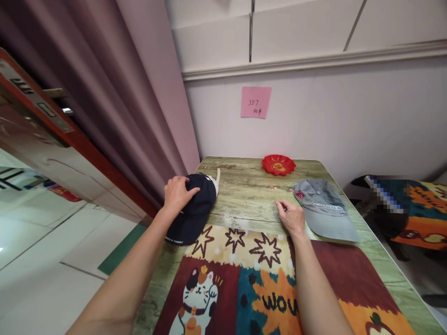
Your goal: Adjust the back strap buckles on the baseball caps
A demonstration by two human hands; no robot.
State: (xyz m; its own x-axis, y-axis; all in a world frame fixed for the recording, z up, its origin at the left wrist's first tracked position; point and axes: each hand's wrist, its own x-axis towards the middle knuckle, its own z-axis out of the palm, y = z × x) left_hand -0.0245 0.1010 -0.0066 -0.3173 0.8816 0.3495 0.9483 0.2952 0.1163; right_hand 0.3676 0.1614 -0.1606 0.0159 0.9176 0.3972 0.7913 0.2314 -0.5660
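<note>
Navy cap (197,211) sits under L hand (177,194), R hand (291,217) curled.

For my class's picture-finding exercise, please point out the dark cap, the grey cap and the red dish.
Dark cap (200,202), head view: on its crown.
Grey cap (327,206), head view: lettering on its crown.
Red dish (267,164), head view: left part of its rim.

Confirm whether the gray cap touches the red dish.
Apart: the head view shows a strip of tabletop between the gray cap and red dish.
</note>
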